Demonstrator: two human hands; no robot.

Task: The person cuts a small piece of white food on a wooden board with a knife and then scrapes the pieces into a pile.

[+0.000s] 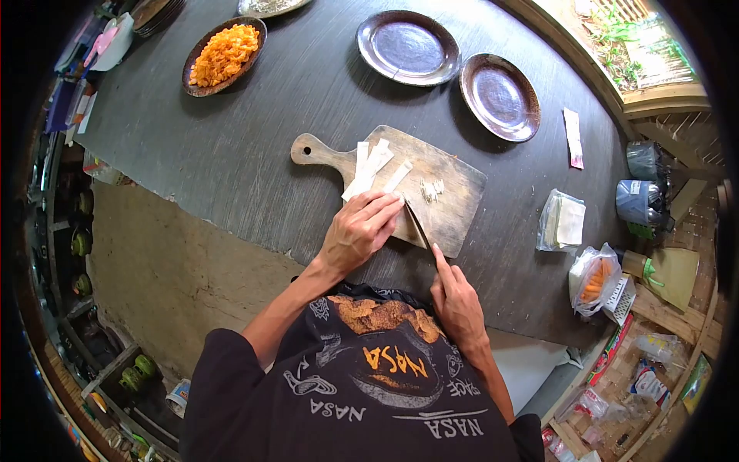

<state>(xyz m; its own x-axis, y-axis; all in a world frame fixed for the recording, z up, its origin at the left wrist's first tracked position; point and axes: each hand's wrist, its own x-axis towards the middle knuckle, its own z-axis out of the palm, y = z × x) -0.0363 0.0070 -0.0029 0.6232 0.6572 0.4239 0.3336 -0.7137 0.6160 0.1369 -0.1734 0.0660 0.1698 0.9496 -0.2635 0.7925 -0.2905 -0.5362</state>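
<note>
A wooden cutting board (454, 181) with a handle lies on the dark table. Several flat white strips (372, 168) rest on its left part, and a small heap of thin cut pieces (432, 190) lies right of them. My left hand (360, 231) is closed, its fingertips pressing a white strip (397, 176) to the board. In my right hand (456, 300) is a knife (418, 225), its dark blade angled up-left with the tip beside my left fingertips. The knife's handle is mostly hidden in my grip.
An oval dish of orange pieces (225, 55) stands at the upper left. Two dark plates (408, 48) (500, 97) are beyond the board. At right are a packet (571, 138), a bag of white sheets (570, 221), a bag with orange items (594, 283) and containers (639, 202).
</note>
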